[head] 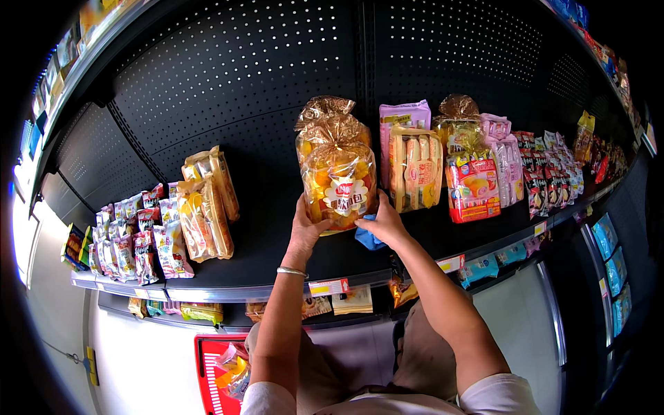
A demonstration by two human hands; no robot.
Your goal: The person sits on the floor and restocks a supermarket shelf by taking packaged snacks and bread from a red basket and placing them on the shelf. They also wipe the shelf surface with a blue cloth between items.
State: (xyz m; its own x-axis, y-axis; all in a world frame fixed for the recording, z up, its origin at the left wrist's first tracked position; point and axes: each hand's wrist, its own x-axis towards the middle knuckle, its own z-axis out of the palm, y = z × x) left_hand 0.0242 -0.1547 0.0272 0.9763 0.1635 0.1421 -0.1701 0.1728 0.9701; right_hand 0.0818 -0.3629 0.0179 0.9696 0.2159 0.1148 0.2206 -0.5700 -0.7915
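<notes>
My left hand [308, 228] and my right hand [385, 220] hold a tied plastic bag of bread rolls [340, 189] from both sides, low down on the black shelf. A blue cloth [369, 234] is tucked under my right hand, beside the bag. Right behind the held bag stands a similar bag [324, 116] with a gathered brown top. To its right are a pink-purple packet [404, 111] and a pack of long bread rolls [416, 174]. A silver bangle is on my left wrist.
Upright bread packs [205, 220] and small snack bags [123, 249] stand at left. A red pack [473, 189] and more snacks [552, 171] are at right. The shelf's front edge [233, 294] bears price tags. Below are a lower shelf with packets and a red basket [207, 384] holding packets.
</notes>
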